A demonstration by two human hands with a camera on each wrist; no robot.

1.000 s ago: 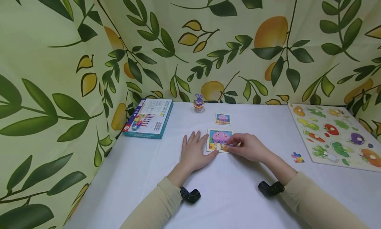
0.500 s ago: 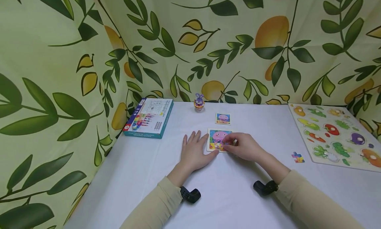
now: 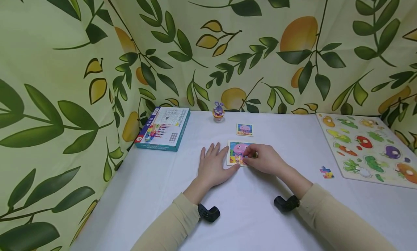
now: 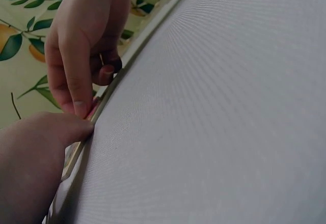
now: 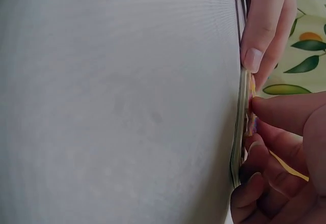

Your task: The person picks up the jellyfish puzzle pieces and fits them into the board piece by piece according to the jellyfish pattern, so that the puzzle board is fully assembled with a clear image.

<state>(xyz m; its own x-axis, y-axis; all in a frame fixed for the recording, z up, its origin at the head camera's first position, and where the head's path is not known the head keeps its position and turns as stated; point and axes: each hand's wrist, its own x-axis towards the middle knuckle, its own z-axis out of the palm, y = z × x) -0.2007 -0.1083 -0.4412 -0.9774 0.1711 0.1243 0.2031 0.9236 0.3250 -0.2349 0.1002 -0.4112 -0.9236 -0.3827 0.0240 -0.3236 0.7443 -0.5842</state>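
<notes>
A small jigsaw puzzle (image 3: 236, 149) in a pale frame, with a pink octopus picture, lies flat on the white cloth. My left hand (image 3: 212, 167) rests palm down at its left side, fingers spread, the thumb at the frame's near edge and the index finger by the left edge. Over the puzzle's lower right part, my right hand (image 3: 264, 159) pinches a colourful jigsaw piece (image 5: 253, 126) between thumb and fingers, low against the frame. In the left wrist view the right fingers come down just past the left thumb (image 4: 76, 127). The right hand hides the puzzle's right side.
Behind the puzzle lies a small octopus picture card (image 3: 244, 129), with a purple rabbit toy (image 3: 218, 112) farther back. A boxed set (image 3: 163, 128) sits at the left. Rightward are a loose jigsaw piece (image 3: 326, 172) and a large vegetable puzzle board (image 3: 355, 164).
My right hand has slid slightly left across the puzzle, its pinching fingertips moving from the right edge toward the lower middle. The left hand has stayed in place.
</notes>
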